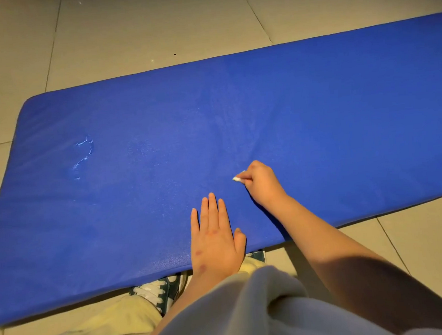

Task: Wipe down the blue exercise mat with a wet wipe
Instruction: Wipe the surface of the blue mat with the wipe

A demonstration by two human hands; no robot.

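The blue exercise mat [316, 105] lies flat on the tiled floor and fills most of the view. My left hand [214, 237] rests flat on the mat's near edge with straight fingers. My right hand [262, 182] is curled on the mat a little farther in, gripping a small white wet wipe [238, 178] that sticks out from the fingers and touches the mat. Most of the wipe is hidden inside the fist.
A pale scuffed tear mark [85, 152] shows on the mat's left part. Beige floor tiles [148, 26] surround the mat. My shoe [156, 293] with white laces sits against the mat's near edge, beside pale trousers [95, 333].
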